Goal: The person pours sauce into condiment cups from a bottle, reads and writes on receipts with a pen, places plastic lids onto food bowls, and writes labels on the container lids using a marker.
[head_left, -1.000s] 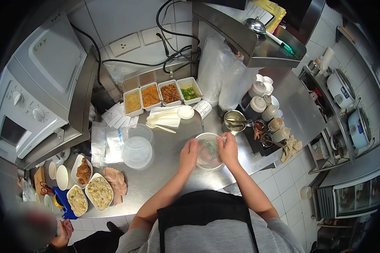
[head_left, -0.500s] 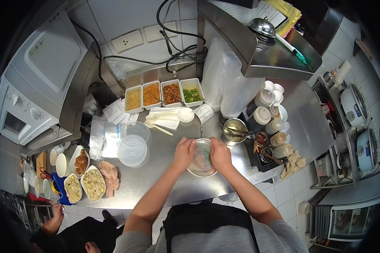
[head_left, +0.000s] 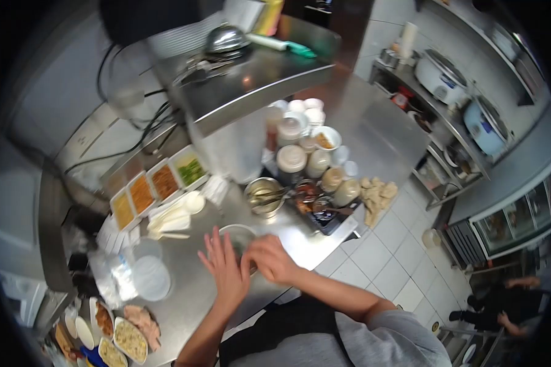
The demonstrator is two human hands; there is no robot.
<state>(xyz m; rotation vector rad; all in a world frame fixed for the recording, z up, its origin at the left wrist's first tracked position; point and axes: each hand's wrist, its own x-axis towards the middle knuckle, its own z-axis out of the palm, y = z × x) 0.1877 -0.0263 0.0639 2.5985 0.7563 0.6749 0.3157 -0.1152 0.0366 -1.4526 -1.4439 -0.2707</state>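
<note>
A round bowl (head_left: 239, 230) stands on the steel counter, mostly covered by my hands; its contents cannot be made out. My left hand (head_left: 226, 269) lies over its left side with the fingers spread. At the right side of the bowl, my right hand (head_left: 273, 259) has its fingers curled together. Whatever they pinch, if anything, is hidden. Just beyond the bowl is a metal pot (head_left: 264, 210) with utensils in it. White plastic cutlery (head_left: 171, 214) and clear round lids (head_left: 151, 278) lie to the left.
Four-sided trays of chopped food (head_left: 165, 181) line the back. Squeeze bottles (head_left: 292, 160) and sauce jars crowd the right, beside a crumpled cloth (head_left: 378, 197). Filled food containers (head_left: 130, 341) stand at the near left. A raised steel shelf (head_left: 260, 79) overhangs the counter. Another person (head_left: 523, 303) is at far right.
The view has swung to the right. My left hand has left the bowl's rim and spread its fingers over it; my right fingers have curled in at its right side.
</note>
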